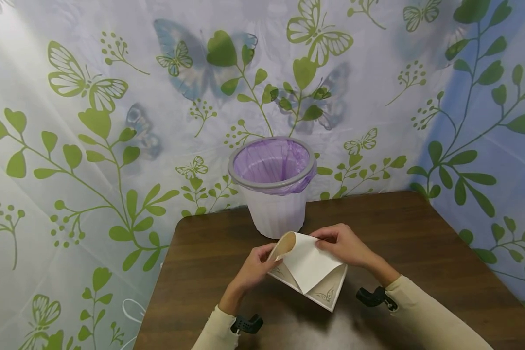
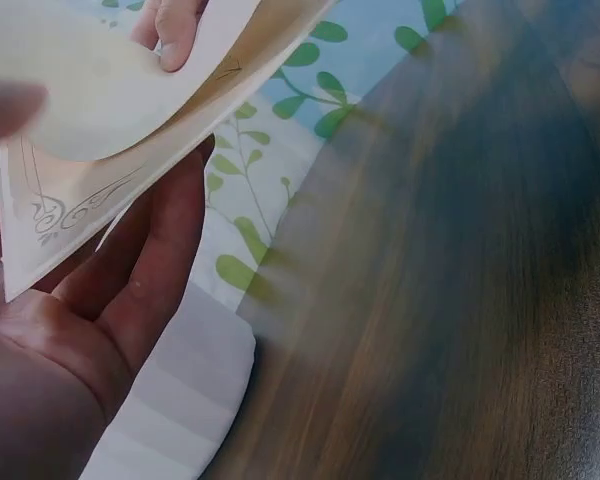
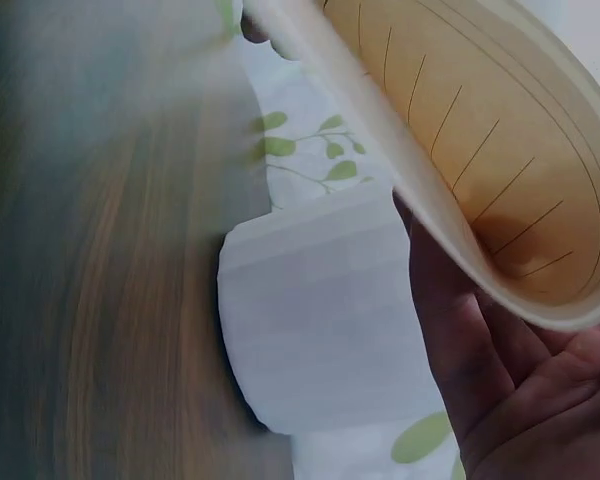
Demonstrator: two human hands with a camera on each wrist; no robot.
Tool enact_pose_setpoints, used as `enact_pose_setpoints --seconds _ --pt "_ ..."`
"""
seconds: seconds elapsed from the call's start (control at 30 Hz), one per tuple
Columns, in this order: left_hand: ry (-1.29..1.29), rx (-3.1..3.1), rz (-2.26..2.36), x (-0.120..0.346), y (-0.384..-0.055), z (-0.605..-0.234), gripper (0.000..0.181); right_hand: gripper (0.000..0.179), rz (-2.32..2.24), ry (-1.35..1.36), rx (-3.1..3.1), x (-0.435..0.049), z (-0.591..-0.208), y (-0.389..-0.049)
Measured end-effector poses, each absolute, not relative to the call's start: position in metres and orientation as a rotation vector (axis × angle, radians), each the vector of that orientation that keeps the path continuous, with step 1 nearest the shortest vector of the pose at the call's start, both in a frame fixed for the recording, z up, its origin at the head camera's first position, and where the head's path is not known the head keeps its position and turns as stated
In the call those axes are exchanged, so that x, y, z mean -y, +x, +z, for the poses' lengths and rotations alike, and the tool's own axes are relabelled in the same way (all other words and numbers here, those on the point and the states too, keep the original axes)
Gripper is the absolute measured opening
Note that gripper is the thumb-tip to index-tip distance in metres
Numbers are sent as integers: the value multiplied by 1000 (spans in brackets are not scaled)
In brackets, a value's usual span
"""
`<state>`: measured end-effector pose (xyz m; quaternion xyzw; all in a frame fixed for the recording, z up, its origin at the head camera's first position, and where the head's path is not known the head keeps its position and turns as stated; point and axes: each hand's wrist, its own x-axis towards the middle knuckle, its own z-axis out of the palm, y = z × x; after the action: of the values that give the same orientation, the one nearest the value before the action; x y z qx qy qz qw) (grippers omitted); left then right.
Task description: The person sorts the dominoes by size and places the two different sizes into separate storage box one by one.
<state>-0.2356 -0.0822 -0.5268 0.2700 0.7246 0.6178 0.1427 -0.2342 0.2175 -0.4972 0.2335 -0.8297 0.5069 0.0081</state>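
Note:
Sheets of cream stationery paper (image 1: 319, 255) with ornamented corners are held above the table in front of the bin. The top sheet is bent over so its plain back shows, and its ruled side (image 3: 510, 170) appears inside the curl in the right wrist view. My left hand (image 1: 255, 267) grips the left edge, its fingers under the sheets and thumb on top; the decorated corner (image 2: 65, 210) shows in the left wrist view. My right hand (image 1: 343, 245) pinches the paper's far right side, with fingers behind it (image 3: 460, 340).
Behind the paper stands a white bin (image 1: 275, 214) with a grey rim and a purple liner bag (image 1: 271, 163). The dark wooden table (image 1: 201, 272) meets a curtain (image 1: 179, 121) printed with leaves and butterflies. Black wrist mounts (image 1: 247, 324) sit at both sleeves.

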Motion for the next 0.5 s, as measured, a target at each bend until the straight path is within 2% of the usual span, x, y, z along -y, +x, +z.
enact_pose_setpoints --seconds 0.23,0.4,0.5 --pt "863 -1683 1927 84 -236 -527 49 23 1532 715 2584 -219 -499 -236" --pt "799 -1680 1919 81 -237 -529 51 23 1566 784 2527 -218 -497 -235" --pt "758 -1870 1805 79 -238 -530 44 25 1564 856 2487 -216 -497 -235"
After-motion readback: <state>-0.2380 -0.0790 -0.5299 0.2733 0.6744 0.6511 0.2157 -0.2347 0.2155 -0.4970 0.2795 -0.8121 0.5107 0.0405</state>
